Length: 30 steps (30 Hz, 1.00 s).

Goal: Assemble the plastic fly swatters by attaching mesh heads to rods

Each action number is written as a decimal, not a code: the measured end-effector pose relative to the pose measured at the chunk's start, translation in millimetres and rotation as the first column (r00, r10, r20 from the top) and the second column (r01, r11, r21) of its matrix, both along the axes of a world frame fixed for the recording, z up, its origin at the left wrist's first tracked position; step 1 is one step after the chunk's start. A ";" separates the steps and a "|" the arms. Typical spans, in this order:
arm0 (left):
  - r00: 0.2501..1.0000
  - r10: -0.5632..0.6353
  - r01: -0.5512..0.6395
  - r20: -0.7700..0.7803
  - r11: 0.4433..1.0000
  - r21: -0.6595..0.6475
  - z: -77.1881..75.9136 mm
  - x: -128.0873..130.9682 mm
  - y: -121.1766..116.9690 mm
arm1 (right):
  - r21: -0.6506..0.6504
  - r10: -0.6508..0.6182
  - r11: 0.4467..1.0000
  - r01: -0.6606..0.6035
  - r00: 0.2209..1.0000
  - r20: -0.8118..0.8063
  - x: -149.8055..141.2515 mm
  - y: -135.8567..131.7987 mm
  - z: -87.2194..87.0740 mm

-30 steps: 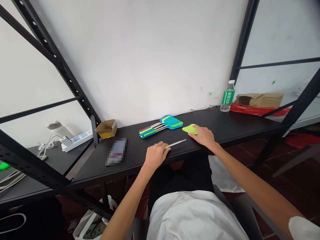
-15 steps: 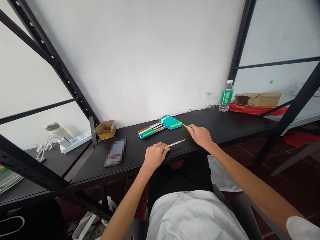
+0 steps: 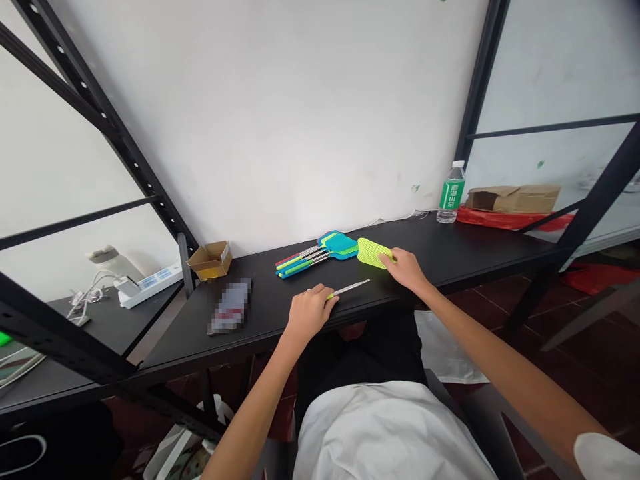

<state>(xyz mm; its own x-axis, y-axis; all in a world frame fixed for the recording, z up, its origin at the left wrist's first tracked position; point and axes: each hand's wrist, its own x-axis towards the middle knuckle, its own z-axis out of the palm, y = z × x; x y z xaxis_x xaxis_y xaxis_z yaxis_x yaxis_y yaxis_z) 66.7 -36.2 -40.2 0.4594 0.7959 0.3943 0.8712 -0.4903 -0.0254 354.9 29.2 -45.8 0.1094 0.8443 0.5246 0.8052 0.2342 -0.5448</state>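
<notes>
My left hand (image 3: 310, 312) is closed round a fly swatter handle (image 3: 351, 287), low over the front of the black desk. Its slim silver shaft points right, with a bit of yellow-green grip showing by the thumb. Between the fingers of my right hand (image 3: 407, 269) is a yellow-green perforated fly swatter head (image 3: 371, 253), apart from the shaft. Just left of it lies a pile of fly swatters (image 3: 343, 245), blue heads on top, with silver shafts and blue, yellow-green and red grips fanned to the left.
On the black desk (image 3: 280, 300), a blurred-out flat item (image 3: 231, 307) and a small open cardboard box (image 3: 213, 261) are at left. A water bottle (image 3: 451, 193) stands at back right, near a carton (image 3: 520, 199) on red plastic. Black metal posts (image 3: 480, 73) frame both sides.
My right hand has drawn the yellow-green swatter head off the pile to the right; its mesh now shows fully. My left hand and the handle have stayed in place.
</notes>
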 end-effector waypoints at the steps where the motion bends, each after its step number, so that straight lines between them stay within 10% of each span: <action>1: 1.000 -0.001 0.001 0.002 1.000 -0.002 0.0 -0.1 0.0 | -0.037 0.030 0.999 -0.034 0.993 -0.110 2.2 2.0 -0.9; 5: 1.000 0.005 -0.005 0.002 1.000 -0.015 1.1 0.4 -0.7 | -0.056 0.196 0.959 -0.279 0.788 -0.584 8.8 8.1 -4.5; 10: 1.000 0.011 -0.011 -0.004 1.000 -0.021 3.6 1.5 -2.3 | -0.009 0.186 0.955 -0.295 0.625 -0.758 14.4 8.2 -3.8; 30: 1.000 0.018 -0.018 -0.001 1.000 -0.023 3.4 1.5 -2.7 | 0.017 0.173 0.963 -0.269 0.569 -0.804 22.2 15.2 -7.8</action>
